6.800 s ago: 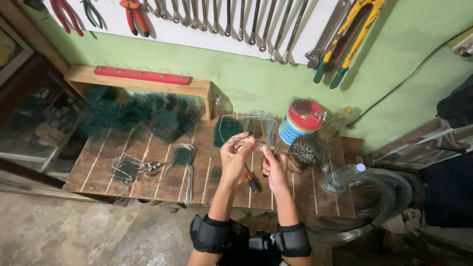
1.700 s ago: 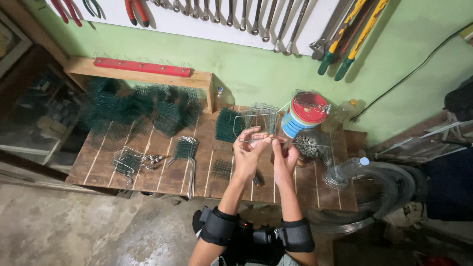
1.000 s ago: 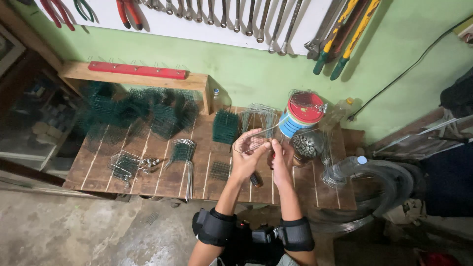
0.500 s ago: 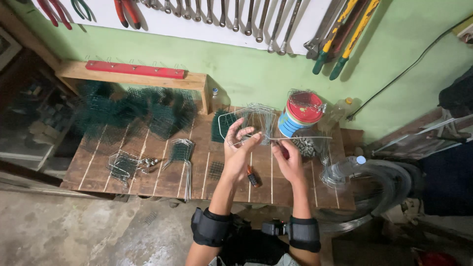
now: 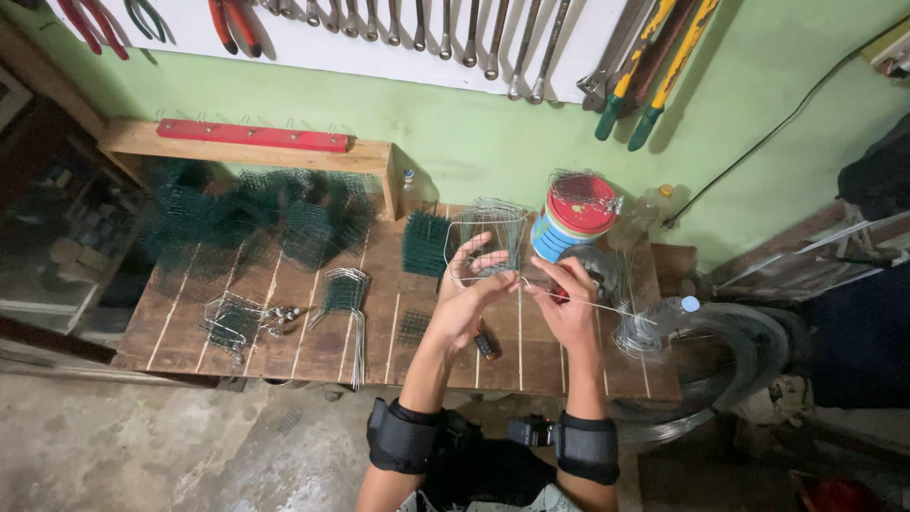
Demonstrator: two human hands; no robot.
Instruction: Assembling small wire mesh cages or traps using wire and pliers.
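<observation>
My left hand [image 5: 469, 289] is raised over the wooden workbench [image 5: 237, 346] with fingers spread, pinching a thin bent wire [image 5: 588, 303] at its tips. My right hand [image 5: 569, 308] grips the same wire, which runs off to the right toward a wire coil [image 5: 640, 332]. A small red-handled tool seems tucked in the right hand, mostly hidden. A dark small tool [image 5: 485, 344] lies on the bench under my hands. Behind the hands stands a bundle of bent wire frames [image 5: 493, 228].
Green mesh pieces [image 5: 246, 213] pile at the back left, a green mesh block [image 5: 424, 242] at centre, wire loops [image 5: 346, 289] and a small wire cage [image 5: 230, 318] in front. A red-lidded tin [image 5: 575, 213] stands at the right. Wrenches and pliers hang on the wall.
My hands have drawn slightly apart and the left fingers have spread open around the wire. The view has shifted a little; the bench items stay put.
</observation>
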